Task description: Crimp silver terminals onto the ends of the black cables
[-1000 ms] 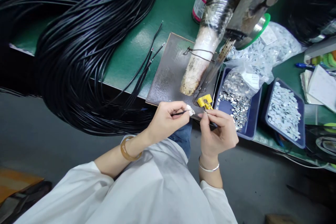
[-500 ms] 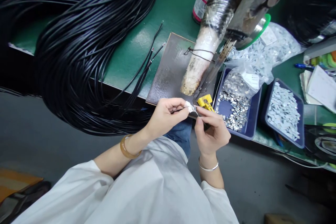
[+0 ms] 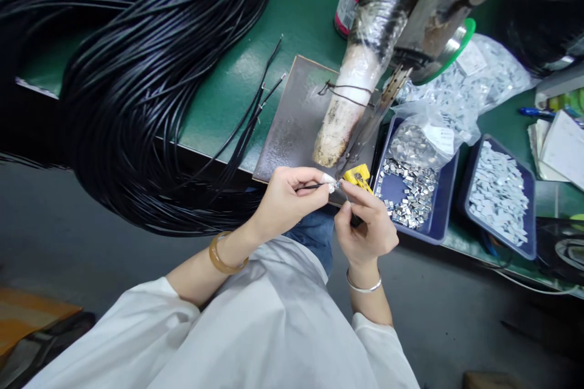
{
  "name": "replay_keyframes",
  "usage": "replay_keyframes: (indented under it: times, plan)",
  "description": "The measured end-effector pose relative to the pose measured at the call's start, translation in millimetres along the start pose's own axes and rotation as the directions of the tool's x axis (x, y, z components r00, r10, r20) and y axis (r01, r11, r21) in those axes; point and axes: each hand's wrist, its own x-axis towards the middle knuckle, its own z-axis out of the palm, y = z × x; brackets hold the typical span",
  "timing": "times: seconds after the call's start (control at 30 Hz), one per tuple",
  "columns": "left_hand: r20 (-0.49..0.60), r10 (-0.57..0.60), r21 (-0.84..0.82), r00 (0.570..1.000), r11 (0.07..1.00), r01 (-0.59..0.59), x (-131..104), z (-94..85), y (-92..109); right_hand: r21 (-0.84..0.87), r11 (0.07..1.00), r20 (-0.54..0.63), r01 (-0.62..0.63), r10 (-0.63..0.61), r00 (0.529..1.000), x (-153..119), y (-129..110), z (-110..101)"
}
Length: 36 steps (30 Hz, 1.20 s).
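Note:
My left hand (image 3: 287, 200) is closed, its thumb and forefinger pinching a black cable (image 3: 310, 186). White wrapping covers those two fingertips. At the cable's end, a tiny silvery bit sits between both hands, too small to make out. My right hand (image 3: 368, 225) is closed as well, its forefinger reaching to the cable end. Something slim and greyish shows between its thumb and forefinger, its kind unclear. Just beyond the right fingers lies a yellow tool (image 3: 357, 175), partly hidden.
A thick bundle of black cables (image 3: 173, 73) hangs over the bench edge at left. Above my hands slants a wrapped duct (image 3: 347, 85) over a dark plate (image 3: 287, 115). To the right stand a blue tray (image 3: 438, 234) of metal clips and a second tray (image 3: 531, 249) of pale pieces.
The black cable now shows between my left thumb and forefinger. My right hand has shifted slightly left; both hands stay together at the cable end.

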Motion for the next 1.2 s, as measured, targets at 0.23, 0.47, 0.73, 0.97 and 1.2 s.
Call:
replay_keyframes:
  times: [0.23,0.47,0.73,0.97,1.2]
  plan:
    - [-0.036,-0.009,-0.003,0.999,1.0,0.009,3.1,2.7,3.2,0.088,0.992,-0.009,-0.086,0.087,0.996,5.8,0.0,2.4]
    - [-0.074,0.058,0.014,0.996,0.998,-0.057,3.8,2.1,7.7,0.086,0.993,0.017,-0.079,0.078,0.997,12.3,-2.8,0.2]
    - [-0.036,0.068,0.041,0.997,0.997,-0.066,2.4,0.6,5.4,0.123,0.987,0.009,-0.102,0.102,0.995,12.6,-2.7,1.4]
    - [-0.037,0.225,0.071,0.974,0.972,-0.222,3.7,0.4,8.4,0.114,0.987,0.006,-0.109,0.109,0.994,13.5,-7.8,-0.3]
    - [0.057,0.035,0.055,0.998,0.998,-0.038,-1.5,-2.8,2.8,0.108,0.988,0.055,-0.107,0.101,0.993,9.1,-3.8,-5.4]
